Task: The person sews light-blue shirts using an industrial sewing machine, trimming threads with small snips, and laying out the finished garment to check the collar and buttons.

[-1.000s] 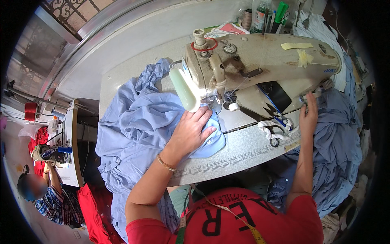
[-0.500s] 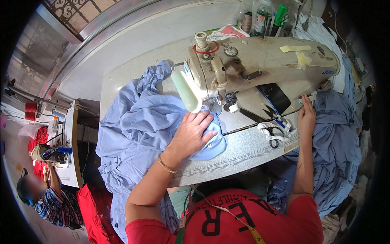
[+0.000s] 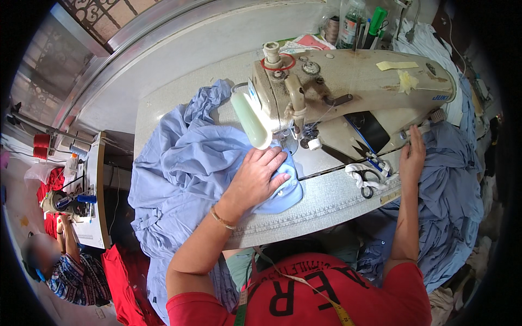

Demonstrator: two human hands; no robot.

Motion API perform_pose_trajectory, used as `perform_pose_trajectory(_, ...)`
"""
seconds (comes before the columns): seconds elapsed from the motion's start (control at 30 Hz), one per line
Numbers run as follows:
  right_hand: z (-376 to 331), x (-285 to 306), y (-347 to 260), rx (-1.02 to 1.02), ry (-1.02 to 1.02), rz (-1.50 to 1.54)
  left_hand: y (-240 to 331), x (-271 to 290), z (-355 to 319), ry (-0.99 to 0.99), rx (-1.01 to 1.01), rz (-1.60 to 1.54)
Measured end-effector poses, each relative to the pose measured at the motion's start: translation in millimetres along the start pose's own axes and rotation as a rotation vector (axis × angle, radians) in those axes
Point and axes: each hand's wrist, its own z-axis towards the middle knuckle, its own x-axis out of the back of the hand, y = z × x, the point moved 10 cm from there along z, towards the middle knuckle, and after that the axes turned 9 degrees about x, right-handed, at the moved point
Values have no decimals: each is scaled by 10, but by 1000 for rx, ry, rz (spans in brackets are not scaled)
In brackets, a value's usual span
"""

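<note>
Light-blue buttoned garment (image 3: 179, 144) lies bunched left of the sewing machine (image 3: 348, 73), reaching toward its needle area. Your left hand (image 3: 255, 176) rests palm-down on it, thumb spread; your right hand (image 3: 412, 157), fingers extended, is near the scissors (image 3: 362, 150).

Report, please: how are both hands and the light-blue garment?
Left hand flat on bunched light-blue garment, beside sewing machine. Right hand near machine's right end, contact unclear. Scissors on table, apart from garment.

A person wears a red, black-lettered short-sleeved T-shirt (image 3: 375, 303), greyish-green bottoms (image 3: 237, 267) and a yellow-and-green tape measure (image 3: 341, 314) over the chest (plus a thin bracelet (image 3: 222, 219), left wrist).
</note>
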Motion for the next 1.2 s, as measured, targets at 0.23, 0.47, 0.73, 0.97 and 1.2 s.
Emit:
perform_pose_trajectory(0.23, 296, 327, -1018, 218, 84, 341, -31, -10, 7, -9, -13, -1)
perform_pose_trajectory(0.47, 106, -486, -2628, 682, -448, 614, -14, 18, 11, 8, -32, 6)
perform_pose_trajectory(0.73, 47, -544, -2718, 732, -424, 578, -58, -6, -7, 2, -18, -10)
perform_pose_trajectory(0.97, 31, -562, -2732, 746, -408, 503, -83, -4, 26, 5, 0, 3)
perform_pose_trajectory(1.2, 10, -615, -2713, 724, -413, 482, -62, 20, 30, 29, -4, 35)
